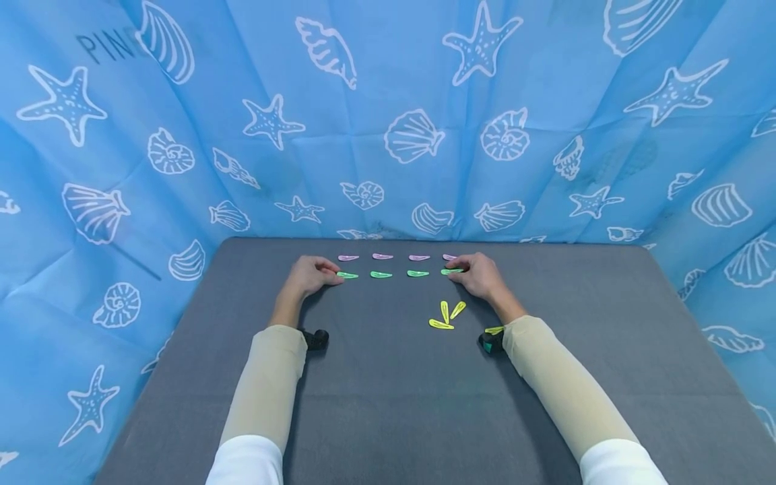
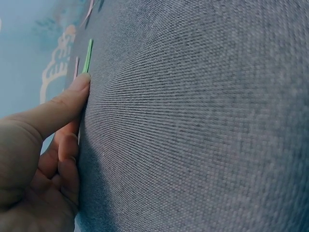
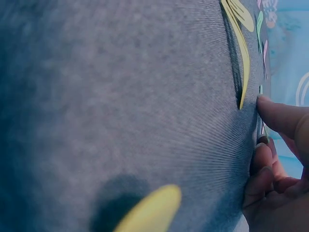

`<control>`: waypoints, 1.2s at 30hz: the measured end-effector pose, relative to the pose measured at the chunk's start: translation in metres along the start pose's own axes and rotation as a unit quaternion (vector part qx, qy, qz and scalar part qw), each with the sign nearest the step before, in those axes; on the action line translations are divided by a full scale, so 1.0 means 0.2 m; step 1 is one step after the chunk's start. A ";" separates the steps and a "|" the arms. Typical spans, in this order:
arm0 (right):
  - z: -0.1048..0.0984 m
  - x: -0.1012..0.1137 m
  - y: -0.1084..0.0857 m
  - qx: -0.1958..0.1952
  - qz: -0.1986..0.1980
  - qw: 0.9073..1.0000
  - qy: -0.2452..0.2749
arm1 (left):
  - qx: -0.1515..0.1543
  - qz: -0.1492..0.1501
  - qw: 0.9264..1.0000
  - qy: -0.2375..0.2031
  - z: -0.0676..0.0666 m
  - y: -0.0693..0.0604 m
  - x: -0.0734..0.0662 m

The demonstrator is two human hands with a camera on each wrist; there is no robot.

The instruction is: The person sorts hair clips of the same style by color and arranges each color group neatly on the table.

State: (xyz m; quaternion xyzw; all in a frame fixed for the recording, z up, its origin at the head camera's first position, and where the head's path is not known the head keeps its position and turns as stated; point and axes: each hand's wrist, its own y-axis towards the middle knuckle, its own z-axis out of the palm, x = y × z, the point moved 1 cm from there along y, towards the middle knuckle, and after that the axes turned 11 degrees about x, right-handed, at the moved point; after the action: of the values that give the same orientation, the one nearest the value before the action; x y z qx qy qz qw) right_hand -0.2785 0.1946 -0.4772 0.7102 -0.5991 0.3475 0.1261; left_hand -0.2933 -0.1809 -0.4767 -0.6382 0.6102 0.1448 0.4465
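Snap hair clips lie in two rows at the far side of the grey table. My left hand (image 1: 308,275) pinches the near end of the leftmost green hair clip (image 1: 348,275); in the left wrist view its thumb covers the end of that clip (image 2: 88,57). At the row's other end, my right hand (image 1: 479,276) holds the rightmost green hair clip (image 1: 450,271) between thumb and fingers, which partly hide it. Two more green clips (image 1: 381,275) lie between the hands. Behind them runs a row of pink hair clips (image 1: 382,256), the rightmost partly covered by the right hand.
Three yellow hair clips (image 1: 441,325) lie loosely nearer me, left of the right forearm. Another yellow clip (image 1: 494,330) shows beside the right wrist's black camera (image 1: 491,341). A blue shell-patterned curtain (image 1: 388,135) stands behind the grey table (image 1: 388,404).
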 end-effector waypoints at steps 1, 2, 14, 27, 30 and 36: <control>0.00 0.00 0.00 0.000 0.000 1.000 0.000 | 0.000 0.002 1.000 -0.002 0.00 0.00 0.00; 0.00 0.00 -0.01 -0.001 -0.002 1.000 0.001 | 0.001 0.003 1.000 0.000 0.00 0.00 0.00; -0.03 0.03 -0.09 -0.002 -0.052 0.998 -0.048 | 0.023 0.025 0.998 0.048 0.00 -0.01 0.01; -0.05 0.06 -0.34 -0.016 -0.031 0.985 -0.169 | -0.040 0.077 0.974 0.209 0.05 -0.16 -0.13; -0.05 0.05 -0.37 -0.009 -0.018 0.983 -0.183 | -0.057 0.105 0.965 0.234 0.09 -0.22 -0.20; -0.03 0.02 -0.47 0.009 0.000 0.976 -0.217 | -0.052 0.159 0.942 0.290 0.25 -0.33 -0.32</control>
State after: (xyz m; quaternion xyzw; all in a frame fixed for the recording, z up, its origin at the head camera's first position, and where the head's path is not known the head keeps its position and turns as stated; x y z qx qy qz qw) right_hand -0.1914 0.2191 -0.4485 0.7700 -0.6090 0.1899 -0.0132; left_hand -0.2294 -0.1122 -0.4326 -0.5693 0.7986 0.0537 0.1876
